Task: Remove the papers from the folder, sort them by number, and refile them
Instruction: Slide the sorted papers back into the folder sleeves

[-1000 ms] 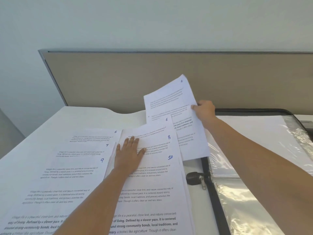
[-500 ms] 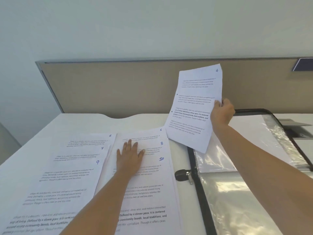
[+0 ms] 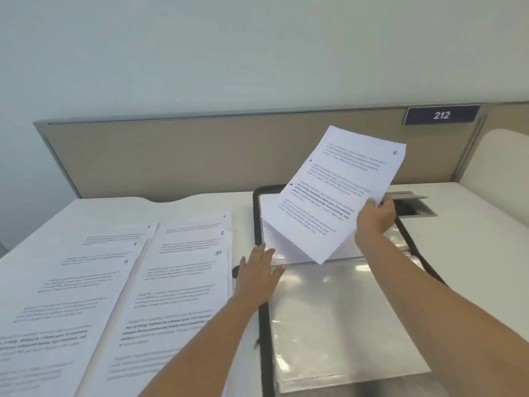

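My right hand grips the lower right edge of a printed sheet numbered 4, held tilted in the air above the open black-rimmed folder. The folder's clear plastic sleeves lie spread on the desk. My left hand reaches with straight fingers over the folder's left edge, touching the top of a sleeve. Left of the folder two fanned columns of sheets lie flat: one showing 5, 7 and 9, the other 6, 8 and 10.
A beige partition with a blue "212" plate closes the back of the white desk. A grey cable hatch stands open behind the folder. A black zip pull lies beside the folder's left edge.
My left hand left the 6-8-10 column and moved right to the folder's sleeves. My right hand carried sheet 4 rightward over the folder. The camera view swung right.
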Available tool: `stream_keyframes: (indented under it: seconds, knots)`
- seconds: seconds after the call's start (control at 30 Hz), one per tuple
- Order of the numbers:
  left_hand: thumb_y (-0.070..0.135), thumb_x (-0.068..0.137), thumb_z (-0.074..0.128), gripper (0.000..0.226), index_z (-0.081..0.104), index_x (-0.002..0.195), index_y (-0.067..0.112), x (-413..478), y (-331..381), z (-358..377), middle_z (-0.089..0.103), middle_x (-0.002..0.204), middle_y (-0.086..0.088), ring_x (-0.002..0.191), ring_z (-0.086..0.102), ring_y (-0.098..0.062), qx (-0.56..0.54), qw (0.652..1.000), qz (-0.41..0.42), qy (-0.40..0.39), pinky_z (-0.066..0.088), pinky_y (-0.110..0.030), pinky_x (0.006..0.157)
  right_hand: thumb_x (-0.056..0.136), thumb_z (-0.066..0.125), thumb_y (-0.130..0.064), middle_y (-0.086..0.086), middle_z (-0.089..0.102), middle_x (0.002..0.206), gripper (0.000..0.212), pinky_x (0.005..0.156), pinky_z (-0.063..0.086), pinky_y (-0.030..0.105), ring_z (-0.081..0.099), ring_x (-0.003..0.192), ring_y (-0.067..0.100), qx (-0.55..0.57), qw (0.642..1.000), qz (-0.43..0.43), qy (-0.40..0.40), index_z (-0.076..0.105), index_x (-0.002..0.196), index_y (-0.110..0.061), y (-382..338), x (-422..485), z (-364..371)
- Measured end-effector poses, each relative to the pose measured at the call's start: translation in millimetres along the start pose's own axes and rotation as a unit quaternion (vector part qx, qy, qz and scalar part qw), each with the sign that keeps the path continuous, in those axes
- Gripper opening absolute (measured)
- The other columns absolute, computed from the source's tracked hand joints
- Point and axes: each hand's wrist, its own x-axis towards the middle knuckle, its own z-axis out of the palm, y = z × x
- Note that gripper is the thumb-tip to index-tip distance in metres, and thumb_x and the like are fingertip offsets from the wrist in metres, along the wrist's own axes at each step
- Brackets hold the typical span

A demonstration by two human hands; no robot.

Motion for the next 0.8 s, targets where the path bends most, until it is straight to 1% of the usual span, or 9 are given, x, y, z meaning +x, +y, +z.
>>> stream_keyframes:
  seconds: [0.1,0.2,0.27,0.43,0.5,0.57,0.67,0.73,0.8]
  knots:
    - [0.044,0.100,0.033,0.053,0.024,0.147,0.020,-9.5,37.8,15.5,0.013,0.157,0.000,0.145,0.008,-0.014,0.013,0.999,0.006,-0.030,0.006,-0.040,0.116,0.092,0.040,-0.002,0.014,0.060,0.115,0.025,0.074,0.042,0.026,0.053,0.087,0.022,0.022,0.995,0.095,-0.006,0.055,0.112,-0.004,17.4,11.6,-47.9]
    - [0.046,0.099,0.033,0.055,0.022,0.147,0.022,-21.3,71.2,33.7,0.015,0.157,0.002,0.145,0.010,-0.012,0.008,0.998,-0.002,-0.058,0.005,-0.043,0.116,0.089,0.040,-0.001,0.013,0.059,0.107,0.018,0.065,0.043,0.026,0.051,0.084,0.024,0.002,0.990,0.141,-0.002,0.049,0.099,-0.013,33.6,27.7,-94.9]
    - [0.048,0.099,0.032,0.057,0.020,0.148,0.022,-28.4,89.6,46.3,0.016,0.156,0.001,0.144,0.011,-0.012,0.022,0.997,-0.014,-0.074,0.004,-0.047,0.115,0.089,0.040,0.001,0.009,0.053,0.101,0.017,0.059,0.039,0.025,0.048,0.085,0.023,-0.038,0.988,0.148,-0.032,0.046,0.098,-0.012,39.3,36.7,-123.3]
    - [0.049,0.098,0.031,0.056,0.028,0.145,0.020,-37.9,130.9,68.1,0.025,0.153,0.002,0.142,0.018,-0.013,0.036,0.996,-0.054,-0.062,0.005,-0.050,0.115,0.085,0.052,0.001,0.012,0.053,0.098,0.027,0.071,0.037,0.029,0.050,0.087,0.025,-0.182,0.966,0.119,-0.138,0.050,0.112,0.002,50.5,57.4,-186.3]
    - [0.049,0.098,0.030,0.055,0.029,0.144,0.018,-40.9,144.9,75.6,0.026,0.153,0.001,0.142,0.018,-0.014,0.035,0.995,-0.076,-0.045,0.005,-0.049,0.115,0.083,0.060,0.000,0.014,0.055,0.102,0.035,0.076,0.041,0.031,0.055,0.097,0.031,-0.211,0.955,0.101,-0.183,0.047,0.115,0.002,53.9,67.9,-206.3]
    - [0.049,0.098,0.031,0.058,0.026,0.145,0.016,-45.0,156.3,82.7,0.023,0.154,0.000,0.143,0.016,-0.015,0.045,0.994,-0.096,-0.035,0.006,-0.048,0.116,0.079,0.068,-0.003,0.018,0.054,0.116,0.048,0.084,0.042,0.032,0.052,0.109,0.033,-0.255,0.942,0.059,-0.209,0.043,0.120,0.002,57.3,77.0,-221.6]
    - [0.049,0.097,0.034,0.060,0.023,0.146,0.015,-51.4,170.4,92.5,0.019,0.155,-0.001,0.144,0.013,-0.016,0.057,0.992,-0.108,-0.035,0.007,-0.049,0.116,0.076,0.072,-0.006,0.016,0.044,0.126,0.060,0.092,0.040,0.037,0.041,0.119,0.033,-0.362,0.905,-0.086,-0.208,0.041,0.127,-0.004,59.8,85.9,-237.5]
    - [0.048,0.097,0.035,0.061,0.022,0.146,0.016,-55.6,177.3,97.1,0.015,0.156,-0.002,0.145,0.010,-0.017,0.065,0.991,-0.109,-0.040,0.008,-0.049,0.116,0.077,0.070,-0.008,0.011,0.044,0.126,0.053,0.091,0.041,0.035,0.039,0.119,0.029,-0.398,0.865,-0.199,-0.231,0.046,0.125,-0.010,58.4,88.3,-242.2]
    - [0.048,0.097,0.035,0.060,0.021,0.147,0.016,-59.0,183.0,100.3,0.013,0.157,-0.002,0.145,0.007,-0.019,0.066,0.991,-0.112,-0.042,0.009,-0.050,0.116,0.081,0.067,-0.013,0.006,0.046,0.128,0.040,0.095,0.037,0.031,0.039,0.122,0.026,-0.388,0.816,-0.284,-0.321,0.054,0.118,-0.013,58.2,88.1,-242.6]
